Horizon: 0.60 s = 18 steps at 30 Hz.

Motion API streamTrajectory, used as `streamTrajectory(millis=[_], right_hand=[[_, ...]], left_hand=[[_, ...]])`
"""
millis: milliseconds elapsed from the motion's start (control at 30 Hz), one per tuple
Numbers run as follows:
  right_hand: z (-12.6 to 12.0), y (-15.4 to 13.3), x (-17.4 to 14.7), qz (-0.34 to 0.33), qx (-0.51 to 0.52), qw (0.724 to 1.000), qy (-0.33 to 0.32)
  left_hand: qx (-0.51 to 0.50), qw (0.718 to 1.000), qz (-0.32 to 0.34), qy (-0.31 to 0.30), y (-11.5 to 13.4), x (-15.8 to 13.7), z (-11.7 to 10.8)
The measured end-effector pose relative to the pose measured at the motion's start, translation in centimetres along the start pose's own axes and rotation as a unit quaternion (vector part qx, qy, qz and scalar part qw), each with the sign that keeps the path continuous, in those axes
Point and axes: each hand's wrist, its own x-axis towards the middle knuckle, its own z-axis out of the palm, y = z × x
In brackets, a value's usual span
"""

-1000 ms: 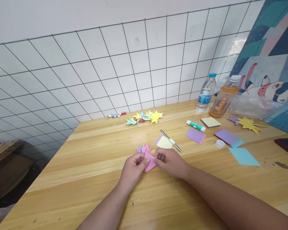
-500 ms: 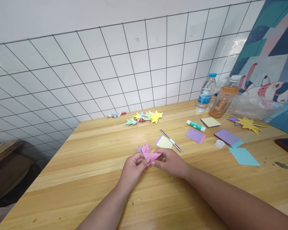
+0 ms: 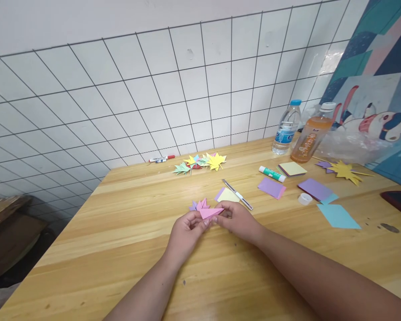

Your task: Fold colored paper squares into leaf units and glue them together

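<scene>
Between my two hands is a folded piece of pink paper [image 3: 210, 213], shaped like a narrow triangle pointing right. My left hand [image 3: 184, 232] pinches its left end with thumb and fingers. The fingers of my right hand [image 3: 238, 221] close on its right part, thumb toward the lower edge. Just beyond the left fingertips lie small folded pink and purple paper pieces [image 3: 201, 203], partly hidden by the hands. Past my right hand, a utility knife [image 3: 238, 194] rests at a slant, touching a yellow and purple paper stack [image 3: 227, 195].
Paper leaves [image 3: 215, 161] and markers [image 3: 162, 158] lie near the wall. At right are a glue stick [image 3: 272, 174], its likely cap [image 3: 305, 199], purple sheets [image 3: 316, 190], a blue sheet [image 3: 339, 216], yellow sheets [image 3: 292, 168], a water bottle [image 3: 286, 129] and an orange drink bottle [image 3: 312, 138].
The pink paper has tilted a little in my fingers, showing more of its broad face. My hands stay in nearly the same place, and the view has shifted slightly.
</scene>
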Motion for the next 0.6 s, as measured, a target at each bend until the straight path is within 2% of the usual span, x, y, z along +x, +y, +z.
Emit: streamTrajectory(millis=[267, 400, 600], right_hand=[[-0.10, 0.06, 0.04, 0.028, 0.028, 0.999, 0.027], [-0.17, 0.19, 0.17, 0.033, 0.030, 0.999, 0.028], [0.06, -0.40, -0.21, -0.001, 0.013, 1.000, 0.020]], left_hand=[[0.034, 0.999, 0.015, 0.032, -0.09, 0.20, -0.09], [0.034, 0.999, 0.022, 0.003, 0.19, 0.01, -0.04], [0.022, 0.999, -0.021, 0.018, 0.19, -0.02, -0.17]])
